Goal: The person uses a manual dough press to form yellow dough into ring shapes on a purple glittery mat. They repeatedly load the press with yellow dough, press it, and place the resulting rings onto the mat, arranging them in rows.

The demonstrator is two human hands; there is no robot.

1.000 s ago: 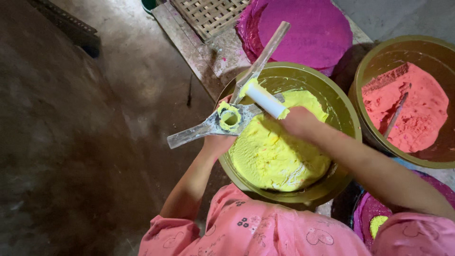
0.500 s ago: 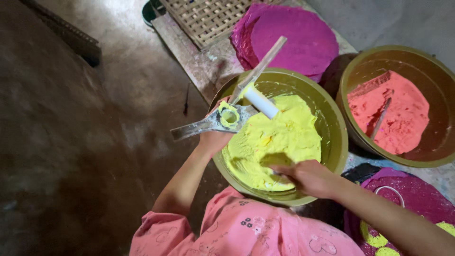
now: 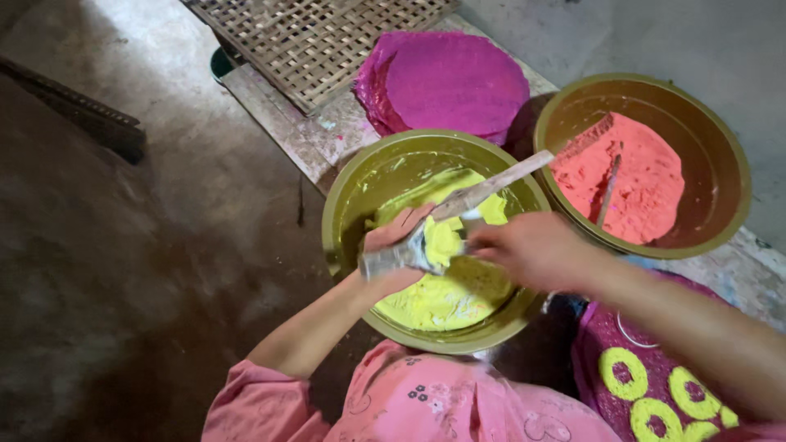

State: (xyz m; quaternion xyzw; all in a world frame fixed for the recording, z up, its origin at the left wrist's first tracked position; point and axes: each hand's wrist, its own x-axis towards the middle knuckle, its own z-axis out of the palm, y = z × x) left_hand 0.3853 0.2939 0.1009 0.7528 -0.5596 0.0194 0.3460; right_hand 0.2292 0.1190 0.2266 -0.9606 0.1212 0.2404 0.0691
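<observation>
Concrete floor; hands grip dough-smeared metal press.

Pale board, two bowls, magenta discs

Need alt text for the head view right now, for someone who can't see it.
Left hand grips a flat metal tool over a bowl of yellow paste, with the right hand at the tool. Beside it sit a bowl of pink-red paste and purple discs.

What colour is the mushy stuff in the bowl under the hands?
Yellow paste, seen best in the head view.
</observation>
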